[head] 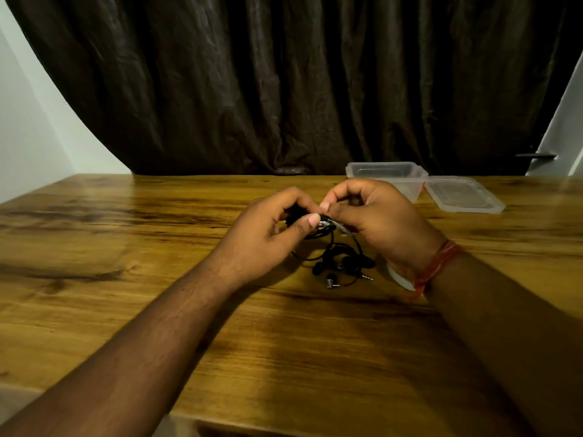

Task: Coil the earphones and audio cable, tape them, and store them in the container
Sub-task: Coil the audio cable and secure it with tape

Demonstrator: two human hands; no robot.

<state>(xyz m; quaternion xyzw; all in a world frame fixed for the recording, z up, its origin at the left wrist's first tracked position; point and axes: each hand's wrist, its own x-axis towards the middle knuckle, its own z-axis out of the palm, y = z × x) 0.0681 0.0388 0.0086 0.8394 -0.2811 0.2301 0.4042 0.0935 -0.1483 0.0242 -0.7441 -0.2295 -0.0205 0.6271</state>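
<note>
Over the middle of the wooden table (126, 247), my left hand (271, 234) grips a small coil of black earphone cable (325, 228), thumb on top. My right hand (375, 222) pinches the same coil from the right, where a shiny strip, seemingly clear tape, shows between the thumbs. Loose cable loops hang below the hands, and the earbuds (329, 280) and the jack plug (367, 275) lie on the table. A clear plastic container (386, 175) stands open at the back right. Its clear lid (463, 195) lies flat next to it.
A dark curtain (284, 83) hangs behind the table's far edge. White wall shows at the left, and a door with a dark handle (536, 156) at the right. An orange thread band (438, 266) is round my right wrist.
</note>
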